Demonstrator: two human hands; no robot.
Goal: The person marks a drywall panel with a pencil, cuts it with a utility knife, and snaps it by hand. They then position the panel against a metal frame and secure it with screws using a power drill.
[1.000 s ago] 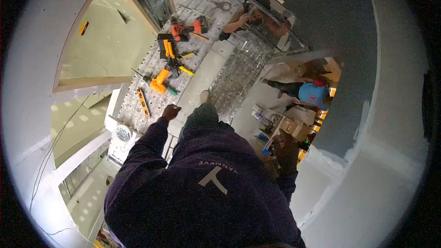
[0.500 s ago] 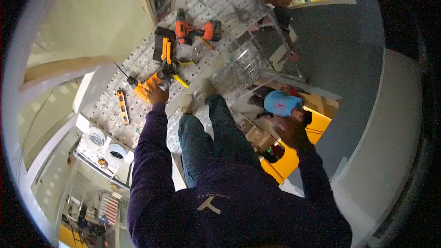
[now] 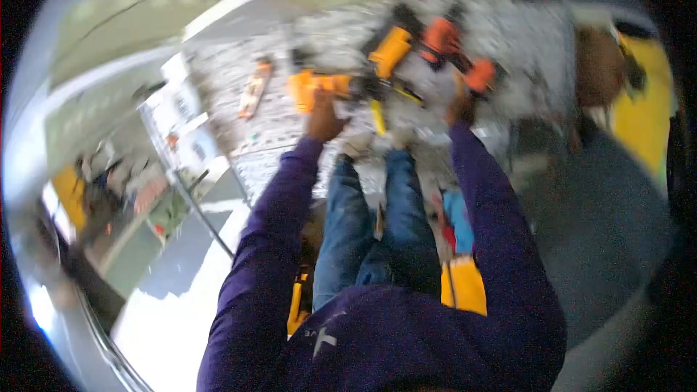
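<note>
My left hand (image 3: pixel 324 120) is on a yellow power drill (image 3: pixel 308 91) lying on the perforated metal platform; its fingers look bent over the body, though motion blurs them. My right hand (image 3: pixel 459 107) reaches out with fingers extended, close beside the battery end of an orange-red cordless drill (image 3: pixel 441 38). Whether it touches that drill is too blurred to tell. Between the hands lies a yellow-and-black tool (image 3: pixel 392 51). Small yellow-handled pieces (image 3: pixel 378 117) are near my shoes.
An orange spirit level (image 3: pixel 254 91) lies left on the perforated platform (image 3: pixel 283 131). Lower left stand white boxes (image 3: pixel 196 141) beside a metal rail (image 3: pixel 203 214). Below the platform, someone in a blue top (image 3: pixel 457 219) is partly visible. A yellow panel (image 3: pixel 642 101) stands far right.
The view has swung round and blurred. My right hand has moved from low on the right up beside the orange-red drill. My left hand remains at the yellow drill.
</note>
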